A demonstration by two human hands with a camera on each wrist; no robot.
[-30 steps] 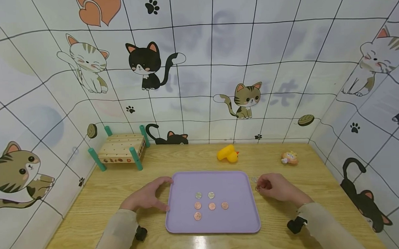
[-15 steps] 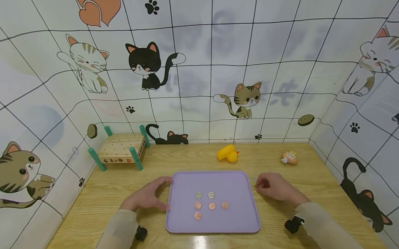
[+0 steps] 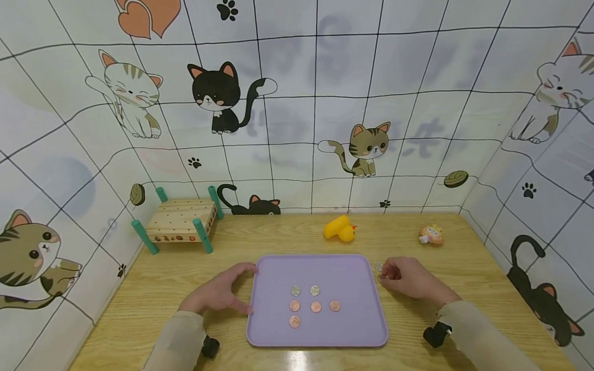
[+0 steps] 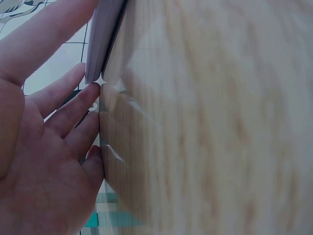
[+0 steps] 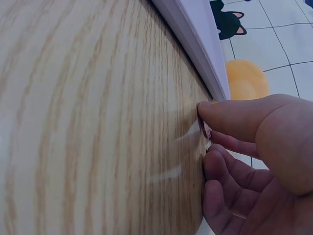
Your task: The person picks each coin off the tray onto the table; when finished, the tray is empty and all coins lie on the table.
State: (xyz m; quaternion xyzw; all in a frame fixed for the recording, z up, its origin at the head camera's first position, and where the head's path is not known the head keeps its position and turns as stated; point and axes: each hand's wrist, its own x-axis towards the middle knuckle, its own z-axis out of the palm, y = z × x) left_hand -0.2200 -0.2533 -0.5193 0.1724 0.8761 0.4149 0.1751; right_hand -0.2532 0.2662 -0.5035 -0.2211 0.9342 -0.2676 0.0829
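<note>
A lilac tray (image 3: 339,274) lies on the wooden table. On it are two silver coins (image 3: 315,290) and several copper coins (image 3: 315,307). My left hand (image 3: 219,291) is at the tray's left side, fingers spread and fairly straight, with thumb and forefinger touching the rim. Just off the tray's right edge, my right hand (image 3: 408,279) pinches a copper coin (image 5: 206,129) between thumb and forefinger; the coin is tilted up at the table surface, and its far side is hidden. Close to those fingertips a silver coin (image 3: 378,267) lies on the table, partly covered.
A yellow toy duck (image 3: 339,229) sits behind the tray. A small orange figure (image 3: 431,235) stands at the back right. The back left holds a little wooden stand with green legs (image 3: 181,222). Cat-print sheeting (image 3: 285,120) encloses the table at back and sides.
My right hand has shifted slightly left, toward the tray, with the copper coin at its fingertips. The left hand, the tray and the coins on it have stayed put.
</note>
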